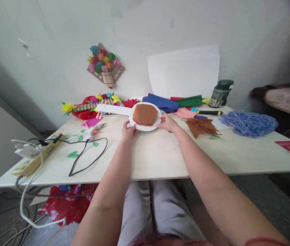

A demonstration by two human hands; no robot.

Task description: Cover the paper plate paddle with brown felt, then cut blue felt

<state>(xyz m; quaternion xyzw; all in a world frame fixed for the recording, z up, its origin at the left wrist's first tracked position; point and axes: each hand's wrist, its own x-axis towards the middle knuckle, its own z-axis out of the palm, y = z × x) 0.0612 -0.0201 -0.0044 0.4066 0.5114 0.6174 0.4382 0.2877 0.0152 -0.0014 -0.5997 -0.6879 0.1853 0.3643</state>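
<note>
Between my two hands is a white paddle-shaped cutout (131,120) with a round head and a long strip pointing left. A piece of brown crepe paper (145,114) covers the middle of its head. My left hand (128,130) grips the lower left rim, and my right hand (167,123) grips the right rim; both have their fingers closed on the edge. The head is tilted up toward me above the table. A crumpled brown scrap (201,126) lies to the right of my right hand. Left of my left hand rests a glue gun (93,131) with a black cord.
A power strip (37,155) with plugs sits at the left edge, near green paper leaves (72,154). Behind are a flower-covered craft (91,106), folded blue paper (160,102) and a dark jar (220,94). Blue yarn (249,123) lies right on the table (157,160).
</note>
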